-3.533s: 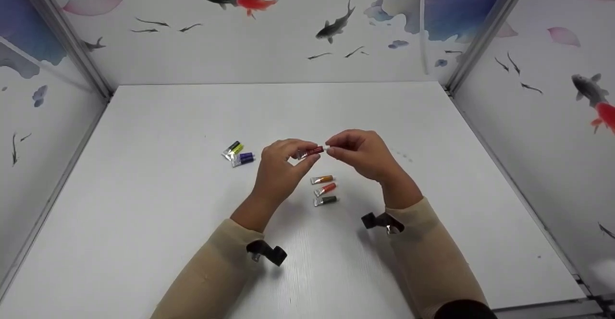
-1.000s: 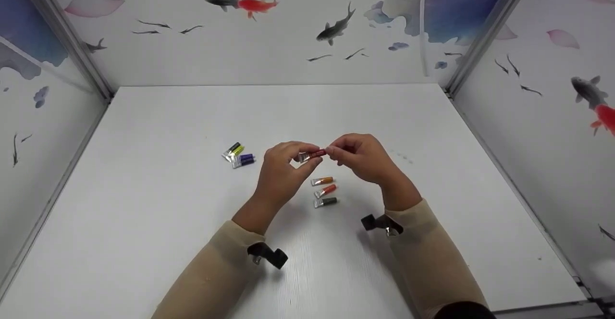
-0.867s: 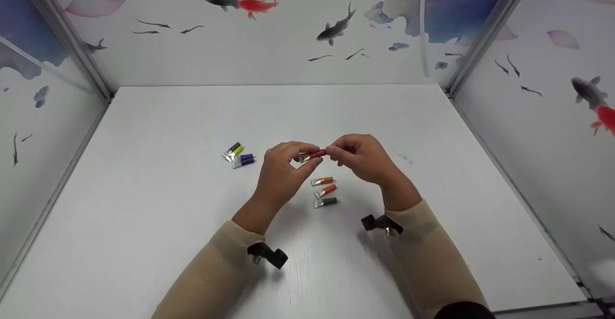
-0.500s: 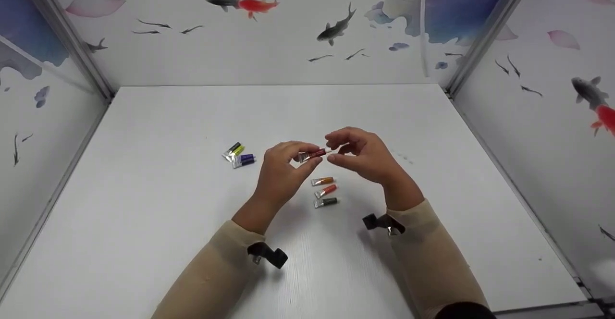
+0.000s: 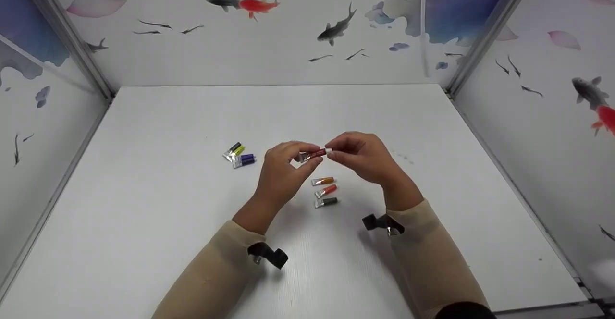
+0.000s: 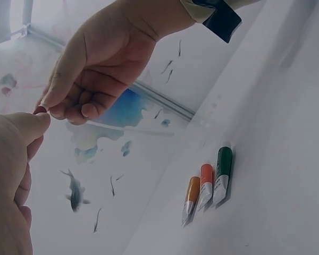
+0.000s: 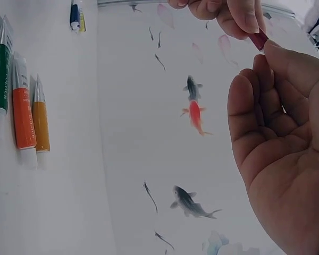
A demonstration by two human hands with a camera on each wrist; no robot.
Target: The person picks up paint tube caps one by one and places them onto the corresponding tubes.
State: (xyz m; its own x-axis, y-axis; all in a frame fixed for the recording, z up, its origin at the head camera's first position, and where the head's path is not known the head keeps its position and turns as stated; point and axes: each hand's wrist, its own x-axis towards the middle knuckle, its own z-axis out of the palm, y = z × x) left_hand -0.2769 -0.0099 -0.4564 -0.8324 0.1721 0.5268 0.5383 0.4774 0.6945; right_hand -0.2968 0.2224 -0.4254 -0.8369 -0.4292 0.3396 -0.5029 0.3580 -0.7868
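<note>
A small dark red paint tube [image 5: 317,153] with a silver crimped end is held above the table between the thumb and fingers of my left hand [image 5: 288,165]. Its white cap [image 5: 328,150] points right, and the thumb and forefinger of my right hand [image 5: 362,155] pinch it. In the right wrist view a bit of the red tube [image 7: 259,39] shows between the two hands' fingertips. Below the hands lie an ochre tube [image 5: 323,181], an orange-red tube [image 5: 326,191] and a dark green tube [image 5: 326,202], side by side with caps to the right.
Left of my left hand, several more paint tubes lie in a loose group, among them a yellow-green tube [image 5: 238,150] and a purple tube [image 5: 246,158]. The white table [image 5: 168,203] is enclosed by panels printed with fish [image 5: 259,5].
Half a second ago my right fingers were spread apart around the cap; now they have closed on it again. My left hand keeps holding the red tube in the same place.
</note>
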